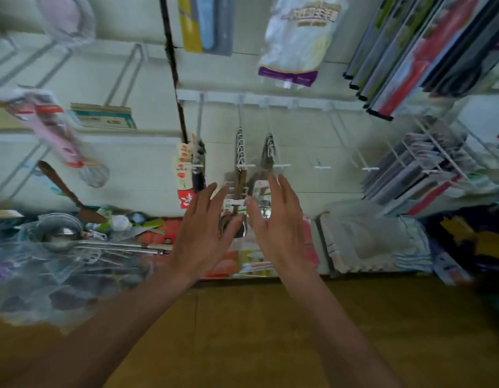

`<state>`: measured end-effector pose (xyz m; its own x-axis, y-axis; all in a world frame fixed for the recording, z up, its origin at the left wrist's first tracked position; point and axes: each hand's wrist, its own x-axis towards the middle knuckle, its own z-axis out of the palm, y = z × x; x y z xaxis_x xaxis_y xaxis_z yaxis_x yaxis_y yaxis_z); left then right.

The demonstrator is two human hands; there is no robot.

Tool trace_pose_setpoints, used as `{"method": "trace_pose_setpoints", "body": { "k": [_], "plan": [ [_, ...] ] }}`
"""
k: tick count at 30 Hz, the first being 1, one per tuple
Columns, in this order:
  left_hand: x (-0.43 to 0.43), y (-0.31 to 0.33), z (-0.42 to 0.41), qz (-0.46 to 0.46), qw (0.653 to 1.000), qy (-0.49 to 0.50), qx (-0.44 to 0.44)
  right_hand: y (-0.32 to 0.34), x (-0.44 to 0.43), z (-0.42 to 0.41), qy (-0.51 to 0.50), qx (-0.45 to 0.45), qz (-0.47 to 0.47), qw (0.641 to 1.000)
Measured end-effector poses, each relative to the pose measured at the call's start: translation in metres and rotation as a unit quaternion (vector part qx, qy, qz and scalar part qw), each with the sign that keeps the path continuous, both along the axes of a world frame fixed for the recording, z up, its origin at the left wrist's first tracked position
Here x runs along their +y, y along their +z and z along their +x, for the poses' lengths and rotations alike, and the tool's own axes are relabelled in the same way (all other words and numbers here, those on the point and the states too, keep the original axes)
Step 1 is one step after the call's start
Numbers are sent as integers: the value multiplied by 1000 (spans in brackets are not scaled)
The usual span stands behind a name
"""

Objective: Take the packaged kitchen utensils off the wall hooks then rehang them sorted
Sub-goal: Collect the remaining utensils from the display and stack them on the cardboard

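Observation:
Several packaged utensils hang on white wall hooks (245,165) in the middle of the wall. One pack with a brown handle (239,184) hangs on the centre hook, and a clear pack with a metal spoon (261,204) hangs just right of it. A pack with red and white labels (183,175) hangs on the left hook. My left hand (205,228) and my right hand (276,219) are both raised with fingers straight, one on each side of the two centre packs. Neither hand holds anything. The lower ends of the packs are hidden behind my fingers.
Two bare hooks (322,167) stick out to the right. Loose ladles and spoons (63,233) lie heaped on the shelf at lower left. A wooden spoon (66,191) and a pink utensil pack (55,130) hang left. Flat packs (419,169) fill the right racks.

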<state>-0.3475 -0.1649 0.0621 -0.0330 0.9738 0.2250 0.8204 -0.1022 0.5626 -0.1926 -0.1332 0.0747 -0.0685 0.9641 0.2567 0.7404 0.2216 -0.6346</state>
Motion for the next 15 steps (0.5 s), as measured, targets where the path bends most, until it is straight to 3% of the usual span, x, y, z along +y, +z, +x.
{"method": "trace_pose_setpoints", "body": {
  "k": [6, 10, 15],
  "plan": [
    [27, -41, 45, -47, 997, -26, -49, -29, 29, 30, 1, 17, -27, 999],
    [61, -79, 66, -93, 987, -3, -129, -51, 64, 26, 3, 1, -10, 1000],
    [112, -119, 91, -41, 988, 21, -148, -83, 116, 7, -19, -16, 54, 998]
  ]
}}
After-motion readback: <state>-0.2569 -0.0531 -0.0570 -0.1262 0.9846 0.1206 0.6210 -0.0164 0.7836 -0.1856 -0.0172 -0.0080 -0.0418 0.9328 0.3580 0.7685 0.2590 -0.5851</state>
